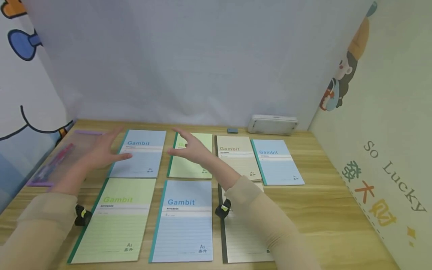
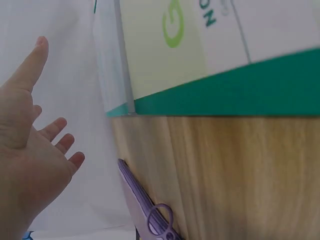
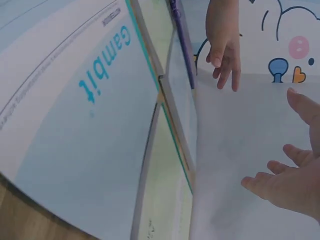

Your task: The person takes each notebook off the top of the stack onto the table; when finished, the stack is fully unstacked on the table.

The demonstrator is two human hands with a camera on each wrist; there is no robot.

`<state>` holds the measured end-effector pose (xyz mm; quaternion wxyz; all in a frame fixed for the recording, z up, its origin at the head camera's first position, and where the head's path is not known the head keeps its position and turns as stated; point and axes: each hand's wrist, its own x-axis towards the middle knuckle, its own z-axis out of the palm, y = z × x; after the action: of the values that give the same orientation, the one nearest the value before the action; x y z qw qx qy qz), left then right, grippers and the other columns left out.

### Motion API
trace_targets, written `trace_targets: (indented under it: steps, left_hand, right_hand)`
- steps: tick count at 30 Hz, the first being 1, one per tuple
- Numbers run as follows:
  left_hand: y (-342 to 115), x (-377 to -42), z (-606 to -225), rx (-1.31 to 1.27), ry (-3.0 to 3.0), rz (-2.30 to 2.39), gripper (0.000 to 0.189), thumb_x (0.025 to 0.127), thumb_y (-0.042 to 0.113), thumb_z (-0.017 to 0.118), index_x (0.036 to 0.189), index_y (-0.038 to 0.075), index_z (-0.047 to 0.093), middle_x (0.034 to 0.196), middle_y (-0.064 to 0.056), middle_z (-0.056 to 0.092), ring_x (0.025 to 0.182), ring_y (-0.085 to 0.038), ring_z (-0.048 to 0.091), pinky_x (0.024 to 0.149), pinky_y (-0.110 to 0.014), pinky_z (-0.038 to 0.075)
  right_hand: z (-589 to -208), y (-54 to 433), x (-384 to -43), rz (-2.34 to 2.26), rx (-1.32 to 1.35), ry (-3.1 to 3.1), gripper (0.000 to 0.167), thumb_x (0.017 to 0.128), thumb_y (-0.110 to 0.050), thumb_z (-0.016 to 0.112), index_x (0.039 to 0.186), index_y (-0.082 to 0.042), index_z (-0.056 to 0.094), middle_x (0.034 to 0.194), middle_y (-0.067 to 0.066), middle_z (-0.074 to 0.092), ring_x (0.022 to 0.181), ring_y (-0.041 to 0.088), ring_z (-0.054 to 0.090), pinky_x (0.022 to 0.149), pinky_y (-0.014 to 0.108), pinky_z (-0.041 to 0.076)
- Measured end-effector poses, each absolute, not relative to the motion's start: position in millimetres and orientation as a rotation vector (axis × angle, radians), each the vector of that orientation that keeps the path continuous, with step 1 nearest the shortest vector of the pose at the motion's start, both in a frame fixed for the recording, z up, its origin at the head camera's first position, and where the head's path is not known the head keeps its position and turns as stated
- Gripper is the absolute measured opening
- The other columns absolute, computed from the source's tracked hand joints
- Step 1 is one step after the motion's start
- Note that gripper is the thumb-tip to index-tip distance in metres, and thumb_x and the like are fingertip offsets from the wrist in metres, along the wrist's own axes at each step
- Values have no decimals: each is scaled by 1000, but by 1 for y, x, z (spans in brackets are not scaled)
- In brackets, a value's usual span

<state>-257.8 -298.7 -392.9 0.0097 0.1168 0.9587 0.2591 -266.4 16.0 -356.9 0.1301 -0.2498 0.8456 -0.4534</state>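
My left hand [image 1: 102, 152] hovers at the left edge of a blue Gambit notebook [image 1: 145, 159] in the back row, its fingers spread and holding nothing. Over the green notebook [image 1: 189, 170] beside it is my right hand [image 1: 192, 148], thumb and fingers apart, also empty. Farther right in that row lie a beige notebook [image 1: 233, 144] and another blue one [image 1: 280, 165]. Nearer to me are a green notebook [image 1: 118, 225], a blue one [image 1: 185, 228] and a beige one [image 1: 243, 240], partly hidden by my right forearm. The wrist views show both hands raised off the covers.
A clear pouch with a purple edge [image 1: 40, 184] lies at the left, pens inside, partly behind my left hand. At the back right stand a white case [image 1: 273, 125] and a small grey-blue block [image 1: 232, 131]. Printed walls border the wooden table [image 1: 324, 210].
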Motion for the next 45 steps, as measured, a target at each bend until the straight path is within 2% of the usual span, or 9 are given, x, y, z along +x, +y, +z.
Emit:
trace_targets:
  steps: [8,16,19,22,25,28,30,37,45]
  left_hand:
    - [-314,-261,-414,314,2881,804,117,77,53,72,151,3,-4,152,-31,6,136,-53,7,103,-70,12]
    - [-326,-269,-424,248,2841,773,121,76,54,72,147,-9,-2,144,-41,15,132,-56,14,103,-67,18]
    - [-330,-271,-429,230,2838,763,122,75,56,72,146,-12,0,143,-42,18,132,-56,15,104,-66,18]
    - [-332,-273,-433,238,2855,715,117,75,57,71,145,-14,9,143,-41,20,131,-57,15,104,-67,17]
    - [-333,-273,-434,249,2870,672,108,76,58,70,142,-13,23,143,-39,20,130,-59,13,102,-70,15]
    - [-333,-274,-434,240,2863,667,102,76,58,70,141,-10,30,143,-39,17,129,-60,11,100,-72,14]
    - [-333,-274,-434,233,2861,670,102,75,58,70,141,-9,31,144,-38,16,129,-60,10,100,-72,13]
    - [-330,-273,-428,247,2861,650,100,76,56,70,140,-10,32,143,-37,18,129,-61,11,99,-73,13]
    - [-330,-272,-425,253,2848,657,102,76,56,71,140,-12,30,143,-37,20,129,-59,13,101,-71,12]
  right_hand:
    - [-396,-7,-283,-1038,-781,2561,80,85,-36,70,149,-13,28,154,5,27,142,23,25,113,39,27]
    - [-411,-26,-286,-964,-684,2487,81,83,-42,70,149,-19,29,153,5,30,140,25,29,110,41,32]
    - [-416,-34,-286,-943,-659,2502,80,83,-42,71,149,-20,30,153,4,30,143,27,21,113,41,26]
    - [-419,-42,-286,-852,-682,2581,77,84,-42,70,147,-16,34,151,4,34,143,26,20,117,41,15]
    - [-421,-48,-284,-748,-709,2637,77,83,-43,69,146,-14,36,150,2,37,144,26,19,117,43,6]
    - [-421,-52,-280,-682,-703,2649,76,83,-45,69,146,-17,36,152,1,34,145,32,11,117,47,4]
    - [-420,-53,-278,-661,-686,2655,75,83,-45,69,146,-20,36,153,1,31,144,37,5,116,50,5]
    - [-419,-54,-276,-586,-688,2705,73,82,-48,69,144,-23,40,152,1,32,144,37,8,116,51,9]
    - [-417,-49,-280,-715,-703,2603,74,83,-44,70,146,-23,38,153,-2,31,145,36,3,116,50,5]
